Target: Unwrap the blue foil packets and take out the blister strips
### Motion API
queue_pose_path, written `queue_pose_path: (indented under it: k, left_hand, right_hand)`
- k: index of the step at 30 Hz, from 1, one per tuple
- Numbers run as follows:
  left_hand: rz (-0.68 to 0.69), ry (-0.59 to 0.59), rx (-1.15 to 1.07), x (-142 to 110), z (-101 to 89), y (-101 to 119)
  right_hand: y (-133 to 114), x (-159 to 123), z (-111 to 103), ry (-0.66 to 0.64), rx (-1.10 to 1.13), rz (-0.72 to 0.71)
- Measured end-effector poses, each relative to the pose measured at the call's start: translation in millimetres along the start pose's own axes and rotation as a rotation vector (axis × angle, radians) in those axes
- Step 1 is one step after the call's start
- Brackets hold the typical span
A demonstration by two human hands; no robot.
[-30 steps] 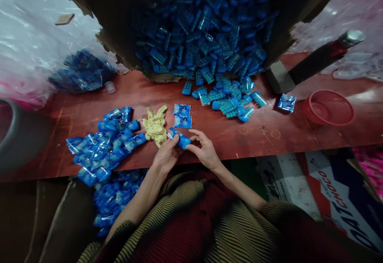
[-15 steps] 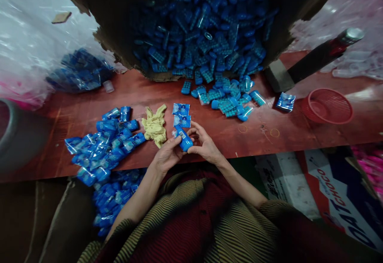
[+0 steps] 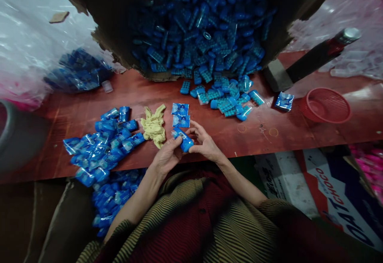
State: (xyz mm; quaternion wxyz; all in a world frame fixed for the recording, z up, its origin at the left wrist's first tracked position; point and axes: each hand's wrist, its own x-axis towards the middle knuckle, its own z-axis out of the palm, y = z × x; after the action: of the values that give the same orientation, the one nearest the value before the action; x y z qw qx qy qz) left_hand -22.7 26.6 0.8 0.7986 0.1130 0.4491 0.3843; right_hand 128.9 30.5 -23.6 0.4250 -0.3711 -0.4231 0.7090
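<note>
Left hand (image 3: 166, 158) and right hand (image 3: 204, 145) both clamped on blue wrapped packet (image 3: 182, 139) (above desk (image 3: 227, 135) edge), yellow cloth (image 3: 153, 126) just beside.

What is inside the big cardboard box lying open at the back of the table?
The cardboard box holds a heap of small blue containers, some spilling onto the red table. Whatever lies under the heap or deeper in the dark box is hidden.

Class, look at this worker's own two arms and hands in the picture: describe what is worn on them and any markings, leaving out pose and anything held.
Both hands, the left hand and the right hand, are bare: no gloves, and no rings or watch can be made out. The forearms are uncovered. Only near the elbows do sleeves begin, of a finely striped fabric in dark red and olive-yellow, matching the garment over the body. No markings show.
</note>
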Motion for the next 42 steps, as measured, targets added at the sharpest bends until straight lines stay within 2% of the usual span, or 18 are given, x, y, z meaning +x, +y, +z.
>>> queue_pose_path:
  k: [4,10,14,18,23,30,35,42]
  left_hand:
    - [0.008,0.024,-0.025,-1.5,2.6,-2.4]
    - [0.024,0.058,-0.098,-3.2,9.0,-10.8]
    - [0.035,0.027,-0.142,-6.4,17.3,-9.2]
    - [-0.004,-0.063,-0.104,-9.4,18.7,-2.0]
    - [-0.014,-0.080,-0.084,-8.3,14.7,-2.8]
    - [0.032,-0.010,-0.186,-6.5,23.5,-16.0]
    - [0.058,0.032,-0.203,-7.4,22.3,-21.1]
    - [0.207,0.077,-0.052,-5.2,17.7,-22.8]
  right_hand:
    - [2.9,-0.5,-2.2,-0.025,-0.031,-0.026]
    - [11.3,-2.3,-4.4,0.016,-0.175,-0.131]
    - [12.3,-3.9,-1.5,0.023,-0.207,-0.142]
    - [10.2,-3.2,-1.1,-0.030,-0.135,-0.130]
    - [11.7,-1.3,-4.0,-0.074,-0.025,-0.122]
    - [11.5,-3.9,-7.1,-0.004,-0.136,-0.173]
    - [13.0,-2.9,-8.5,0.006,-0.160,-0.141]
    - [11.6,-4.0,6.6,0.225,-0.235,-0.052]
